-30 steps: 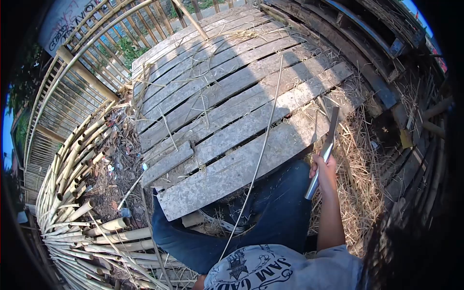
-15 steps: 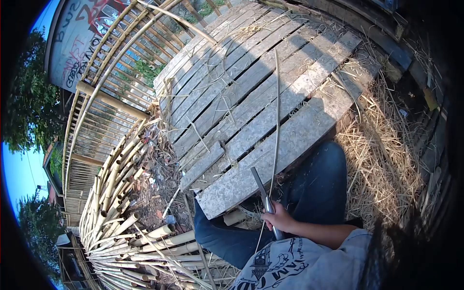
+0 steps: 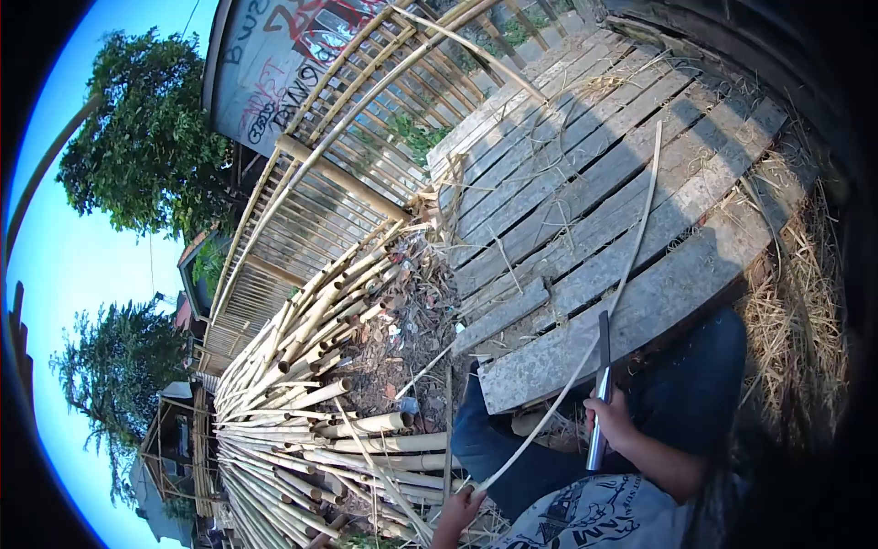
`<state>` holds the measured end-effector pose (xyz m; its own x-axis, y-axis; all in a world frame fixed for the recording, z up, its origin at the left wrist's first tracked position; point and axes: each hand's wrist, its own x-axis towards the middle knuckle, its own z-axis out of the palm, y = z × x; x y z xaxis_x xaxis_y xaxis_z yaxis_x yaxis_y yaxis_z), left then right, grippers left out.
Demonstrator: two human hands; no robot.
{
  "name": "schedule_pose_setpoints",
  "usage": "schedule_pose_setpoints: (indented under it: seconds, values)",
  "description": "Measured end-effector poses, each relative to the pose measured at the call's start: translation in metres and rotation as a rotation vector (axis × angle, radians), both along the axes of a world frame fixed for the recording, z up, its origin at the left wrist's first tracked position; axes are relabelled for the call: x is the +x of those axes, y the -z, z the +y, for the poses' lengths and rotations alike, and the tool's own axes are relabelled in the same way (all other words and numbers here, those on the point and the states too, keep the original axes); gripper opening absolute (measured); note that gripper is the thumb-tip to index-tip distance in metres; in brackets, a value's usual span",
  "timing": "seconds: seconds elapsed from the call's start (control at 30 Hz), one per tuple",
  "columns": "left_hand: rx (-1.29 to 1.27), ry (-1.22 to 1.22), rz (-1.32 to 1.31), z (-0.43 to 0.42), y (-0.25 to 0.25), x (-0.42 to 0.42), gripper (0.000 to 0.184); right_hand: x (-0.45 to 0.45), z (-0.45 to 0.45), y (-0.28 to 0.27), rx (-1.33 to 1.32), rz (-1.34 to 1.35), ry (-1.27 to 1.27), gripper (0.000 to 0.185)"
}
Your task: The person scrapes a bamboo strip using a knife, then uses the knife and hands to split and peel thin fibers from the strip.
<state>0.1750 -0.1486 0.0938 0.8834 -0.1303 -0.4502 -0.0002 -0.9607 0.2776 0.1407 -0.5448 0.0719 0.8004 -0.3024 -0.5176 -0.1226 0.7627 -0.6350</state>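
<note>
My right hand (image 3: 612, 421) is closed around a knife with a long dark blade (image 3: 604, 340) and a shiny metal handle (image 3: 595, 451). The blade tip points up toward the slatted wooden platform (image 3: 512, 384). At the bottom, my left hand (image 3: 460, 509) pinches the near end of a long, thin bamboo strip (image 3: 547, 419). From there the strip curves across the platform and passes just left of the knife. I cannot tell whether blade and strip touch.
Cut bamboo poles (image 3: 375, 424) are piled on the left, beside a bamboo fence (image 3: 320, 206). A short board (image 3: 503, 317) and loose strips rest on the platform. Straw-like shavings (image 3: 786, 339) heap at the right. My bent knees (image 3: 695, 366) are against the platform's near edge.
My view has swung left, so the scene sits further right. My left hand has come into view holding the bamboo strip, whose near end now slants out to the left. The knife stays in my right hand.
</note>
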Motion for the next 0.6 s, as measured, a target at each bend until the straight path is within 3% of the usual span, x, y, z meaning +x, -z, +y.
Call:
schedule_pose_setpoints:
  seconds: [0.07,0.17,0.2,0.23,0.27,0.3,0.37,0.4,0.5,0.6]
  values:
    - [0.079,0.149,-0.025,-0.011,-0.004,0.008,0.058,-0.010,-0.009,0.007,0.059,0.064,0.062,0.021]
    - [0.109,0.142,0.126,-0.011,0.007,0.027,0.067,-0.024,-0.023,0.030,-0.008,0.117,0.090,0.017]
    - [0.076,0.163,0.219,-0.001,0.027,0.034,0.066,-0.032,-0.033,0.051,-0.016,0.141,0.036,0.016]
    - [0.029,0.184,0.077,-0.007,0.028,0.028,0.066,-0.046,-0.039,0.065,-0.021,0.157,0.062,0.015]
    - [0.091,0.206,0.222,-0.026,-0.002,0.032,0.062,-0.050,-0.039,0.071,0.013,0.136,0.069,0.015]
    - [0.079,0.176,0.170,-0.032,-0.006,0.033,0.059,-0.055,-0.044,0.075,0.053,0.128,0.070,0.015]
    - [-0.151,0.415,0.212,-0.133,0.059,0.032,0.056,-0.077,-0.058,0.030,0.025,0.166,0.069,0.015]
    - [-0.247,0.442,0.151,-0.149,0.074,0.042,0.054,-0.066,-0.058,0.033,-0.018,0.163,0.064,0.015]
    - [-0.299,0.209,-0.089,-0.026,0.043,0.025,0.047,-0.053,-0.058,0.022,-0.114,0.089,0.049,0.016]
    - [-0.165,0.109,0.038,-0.020,-0.005,0.017,0.047,-0.041,-0.048,0.007,-0.169,0.119,0.100,0.019]
